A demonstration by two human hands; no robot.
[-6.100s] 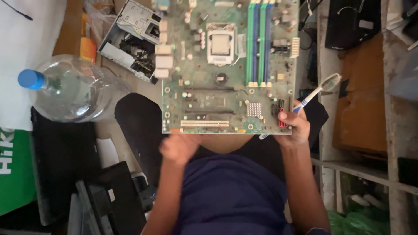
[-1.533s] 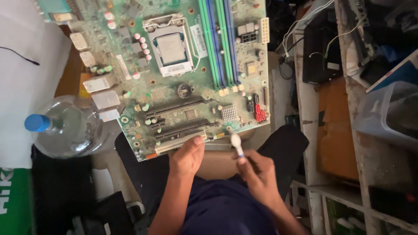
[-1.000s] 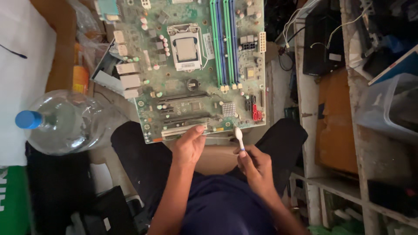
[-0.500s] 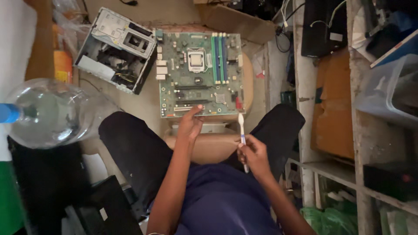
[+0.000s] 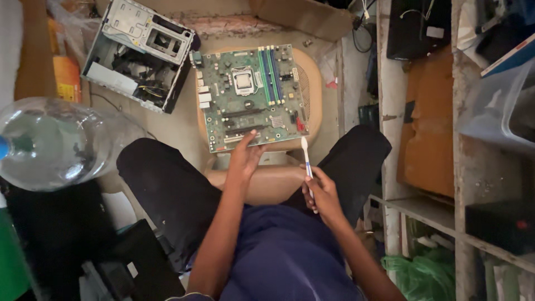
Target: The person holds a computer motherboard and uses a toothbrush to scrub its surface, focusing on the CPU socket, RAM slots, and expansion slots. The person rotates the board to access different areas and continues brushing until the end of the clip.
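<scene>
Left fingers [image 5: 249,142] loose on the motherboard [image 5: 249,96] edge, right fingers [image 5: 312,187] clenched around a toothbrush [image 5: 306,158] just beside it.

Cardboard box [image 5: 304,14]: brown, open flaps, well above the left fingers [image 5: 252,136]. Orange rectangular package [image 5: 67,78]: far left of those fingers. Green plastic bag [image 5: 426,276]: lower right, below the right fingers [image 5: 307,184].
</scene>
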